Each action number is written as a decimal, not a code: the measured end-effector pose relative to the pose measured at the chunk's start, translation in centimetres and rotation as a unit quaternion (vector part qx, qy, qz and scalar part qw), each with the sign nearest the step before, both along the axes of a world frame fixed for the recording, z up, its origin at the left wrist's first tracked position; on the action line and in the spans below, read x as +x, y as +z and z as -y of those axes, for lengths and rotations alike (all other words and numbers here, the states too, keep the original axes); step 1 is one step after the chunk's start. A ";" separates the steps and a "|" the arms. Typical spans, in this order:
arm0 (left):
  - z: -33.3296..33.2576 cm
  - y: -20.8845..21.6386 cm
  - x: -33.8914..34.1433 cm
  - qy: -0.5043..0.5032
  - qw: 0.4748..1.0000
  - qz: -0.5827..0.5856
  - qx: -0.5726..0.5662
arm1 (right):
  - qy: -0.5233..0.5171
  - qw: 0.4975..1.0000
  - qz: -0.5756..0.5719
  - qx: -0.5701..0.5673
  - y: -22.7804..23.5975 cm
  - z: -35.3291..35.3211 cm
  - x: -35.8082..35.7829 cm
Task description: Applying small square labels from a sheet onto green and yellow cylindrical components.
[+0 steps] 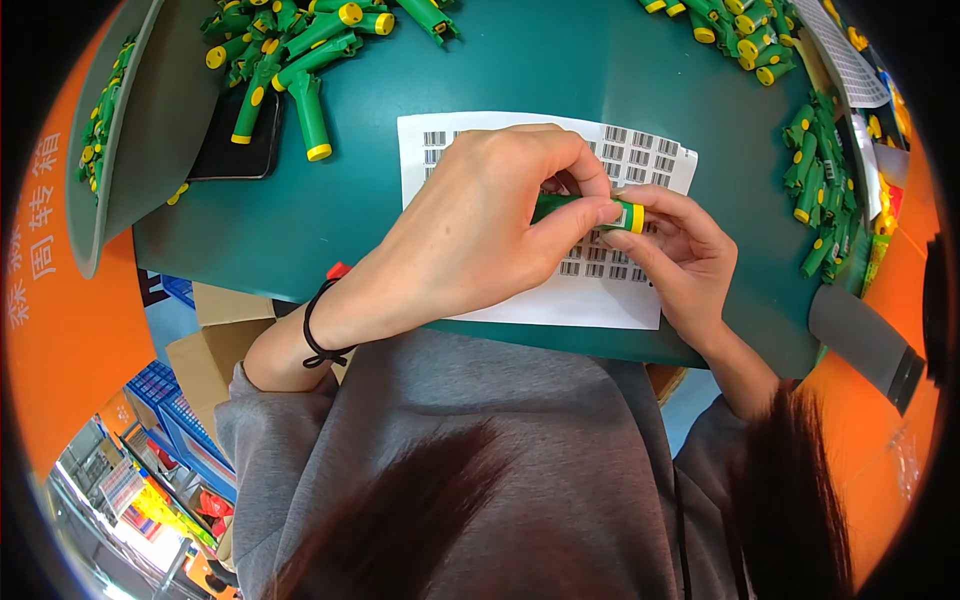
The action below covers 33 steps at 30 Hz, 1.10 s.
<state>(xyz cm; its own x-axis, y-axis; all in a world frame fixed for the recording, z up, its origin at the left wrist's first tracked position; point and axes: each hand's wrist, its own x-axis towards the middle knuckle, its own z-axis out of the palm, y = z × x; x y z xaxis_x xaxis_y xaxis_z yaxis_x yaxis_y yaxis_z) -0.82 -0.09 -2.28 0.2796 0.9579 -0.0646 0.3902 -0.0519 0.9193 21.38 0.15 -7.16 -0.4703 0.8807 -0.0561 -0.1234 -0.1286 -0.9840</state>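
Observation:
Over the table's middle, both hands meet on a green plastic tube-like piece with a yellow end cap (pixel 638 219). My left hand (pixel 470 215) closes round its green part, thumb and fingers pressed together and hiding most of it. My right hand (pixel 693 255) pinches the capped end between thumb and fingers. By the left thumb, a small whitish label (pixel 621 216) lies on the piece. Beneath the hands is a white sheet (pixel 560 312) printed with rows of small black-and-white barcode labels, partly covered by my left hand and forearm.
Loose green pieces with yellow ends (pixel 290 45) lie at the far left, partly on a black flat object (pixel 235 140). More are heaped at the far right (pixel 750 35) and along the right edge (pixel 825 185). A grey curved-looking wall (pixel 170 110) rises left; a cardboard box (pixel 215 350) sits below the table (pixel 520 70).

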 end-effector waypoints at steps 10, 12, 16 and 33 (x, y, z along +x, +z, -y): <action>0.1 -1.8 0.1 0.018 0.997 0.079 0.003 | 0.016 0.998 0.001 0.065 -0.2 -0.5 0.3; 0.2 -1.8 -0.1 -0.015 0.996 0.087 -0.015 | 0.023 0.996 0.002 0.085 -0.3 -0.6 0.5; 0.1 -1.6 0.0 -0.042 0.969 0.150 -0.191 | 0.064 0.989 -0.001 0.135 -0.3 -1.5 1.4; 6.1 4.0 -5.3 -0.022 0.995 -0.031 0.090 | 0.208 0.945 -0.052 0.247 6.4 -3.1 -9.7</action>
<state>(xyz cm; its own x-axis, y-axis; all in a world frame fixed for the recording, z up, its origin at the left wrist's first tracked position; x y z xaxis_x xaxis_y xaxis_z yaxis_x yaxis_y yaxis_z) -6.15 -6.18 1.73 0.3230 0.9423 0.0877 0.4394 -0.2314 0.8680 11.65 3.28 -0.74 -0.7618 0.5253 0.3791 -0.2630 0.2840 -0.9221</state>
